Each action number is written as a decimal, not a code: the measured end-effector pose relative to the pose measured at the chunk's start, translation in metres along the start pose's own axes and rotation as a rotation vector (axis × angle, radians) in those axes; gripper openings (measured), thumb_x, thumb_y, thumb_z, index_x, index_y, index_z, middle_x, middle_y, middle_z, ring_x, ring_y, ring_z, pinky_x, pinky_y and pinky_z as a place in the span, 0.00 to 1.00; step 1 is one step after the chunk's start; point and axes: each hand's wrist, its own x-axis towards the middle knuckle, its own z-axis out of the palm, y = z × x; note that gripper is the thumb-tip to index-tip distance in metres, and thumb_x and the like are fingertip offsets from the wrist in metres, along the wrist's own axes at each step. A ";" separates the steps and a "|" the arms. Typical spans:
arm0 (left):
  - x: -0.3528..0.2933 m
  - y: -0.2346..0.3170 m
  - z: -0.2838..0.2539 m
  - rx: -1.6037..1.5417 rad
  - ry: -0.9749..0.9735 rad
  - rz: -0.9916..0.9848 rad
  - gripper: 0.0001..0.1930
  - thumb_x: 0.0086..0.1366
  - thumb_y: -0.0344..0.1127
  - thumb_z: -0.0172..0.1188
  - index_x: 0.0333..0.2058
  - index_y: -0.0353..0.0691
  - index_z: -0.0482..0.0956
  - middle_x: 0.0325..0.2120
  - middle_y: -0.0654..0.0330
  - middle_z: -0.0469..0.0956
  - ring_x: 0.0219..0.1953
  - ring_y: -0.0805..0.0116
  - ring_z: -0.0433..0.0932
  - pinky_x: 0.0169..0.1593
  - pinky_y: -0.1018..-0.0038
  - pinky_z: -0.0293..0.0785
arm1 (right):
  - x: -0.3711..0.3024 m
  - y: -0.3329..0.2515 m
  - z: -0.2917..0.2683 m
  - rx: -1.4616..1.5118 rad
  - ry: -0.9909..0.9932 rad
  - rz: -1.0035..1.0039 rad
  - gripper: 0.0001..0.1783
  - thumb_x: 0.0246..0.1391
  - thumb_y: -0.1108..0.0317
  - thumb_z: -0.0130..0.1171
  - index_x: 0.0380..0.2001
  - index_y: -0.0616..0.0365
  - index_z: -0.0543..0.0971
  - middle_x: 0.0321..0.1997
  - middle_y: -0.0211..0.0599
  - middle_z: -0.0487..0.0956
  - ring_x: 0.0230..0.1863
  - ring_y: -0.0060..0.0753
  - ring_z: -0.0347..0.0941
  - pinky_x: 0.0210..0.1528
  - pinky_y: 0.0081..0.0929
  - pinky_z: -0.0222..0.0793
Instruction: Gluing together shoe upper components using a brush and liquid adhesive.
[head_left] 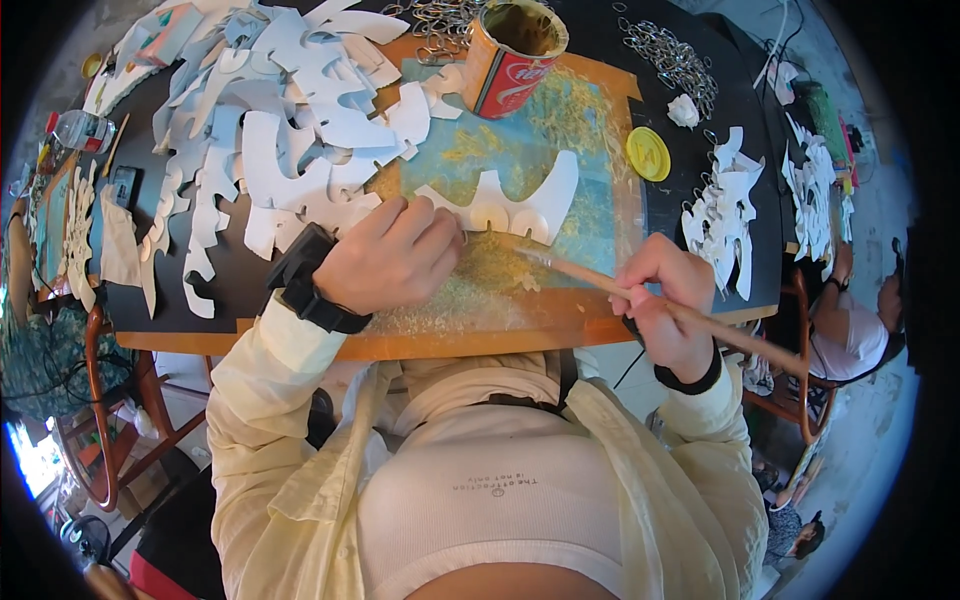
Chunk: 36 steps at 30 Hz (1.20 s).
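Note:
A white, curved cut-out piece [548, 205] with pointed arms and pale round discs along its lower edge lies on the stained blue-green work surface [600, 225]. My left hand [395, 255] is closed over the left end of this piece, its fingertips partly hidden. In my right hand [665, 300] is a brush with a long wooden handle [740, 342], gripped between thumb and fingers. The brush tip [530, 253] points left, close to the piece's lower edge; whether they touch I cannot tell.
A red open can [508, 75], smeared inside, stands beyond the piece. To its right are a yellow lid [648, 154] and metal chain links [670, 65]. White cut-outs [335, 110] pile up at left; more [722, 215] lie at right. Other people sit at both sides.

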 end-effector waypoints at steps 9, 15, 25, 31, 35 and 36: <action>0.000 -0.001 0.001 0.067 -0.002 0.029 0.07 0.46 0.31 0.59 0.27 0.39 0.78 0.26 0.64 0.70 0.33 0.69 0.70 0.33 0.78 0.67 | -0.020 0.006 0.002 0.137 0.273 0.146 0.08 0.53 0.68 0.49 0.24 0.60 0.70 0.17 0.32 0.71 0.18 0.22 0.70 0.21 0.19 0.65; 0.001 -0.002 -0.001 0.076 0.002 0.030 0.07 0.46 0.31 0.58 0.27 0.38 0.78 0.26 0.65 0.70 0.33 0.70 0.70 0.33 0.78 0.68 | -0.021 0.007 0.011 -0.110 0.139 -0.027 0.15 0.56 0.59 0.51 0.22 0.58 0.71 0.15 0.35 0.71 0.15 0.37 0.70 0.19 0.26 0.64; 0.002 -0.003 -0.001 0.081 0.001 0.026 0.08 0.46 0.31 0.58 0.28 0.39 0.78 0.26 0.65 0.70 0.33 0.70 0.69 0.33 0.78 0.68 | -0.026 0.005 -0.004 0.148 0.215 0.099 0.09 0.53 0.67 0.49 0.24 0.61 0.70 0.16 0.34 0.73 0.15 0.23 0.69 0.18 0.18 0.63; -0.003 -0.001 -0.003 0.025 -0.046 0.011 0.13 0.42 0.30 0.60 0.31 0.37 0.79 0.32 0.62 0.74 0.34 0.67 0.72 0.32 0.77 0.70 | 0.011 -0.010 -0.015 0.376 0.267 0.200 0.06 0.55 0.69 0.48 0.29 0.61 0.68 0.17 0.31 0.70 0.18 0.18 0.67 0.21 0.14 0.62; -0.001 -0.002 -0.003 0.028 -0.033 0.012 0.11 0.43 0.30 0.61 0.29 0.37 0.78 0.31 0.62 0.74 0.32 0.68 0.72 0.32 0.78 0.69 | 0.022 0.001 0.006 0.067 0.042 0.035 0.02 0.47 0.75 0.52 0.25 0.59 0.70 0.17 0.35 0.69 0.17 0.30 0.69 0.22 0.23 0.63; 0.000 -0.002 -0.001 0.012 -0.011 0.014 0.09 0.44 0.29 0.61 0.27 0.37 0.77 0.30 0.62 0.74 0.32 0.69 0.72 0.31 0.78 0.69 | 0.022 0.001 0.007 0.064 0.041 0.033 0.02 0.47 0.75 0.52 0.25 0.59 0.70 0.17 0.35 0.69 0.17 0.30 0.69 0.22 0.23 0.63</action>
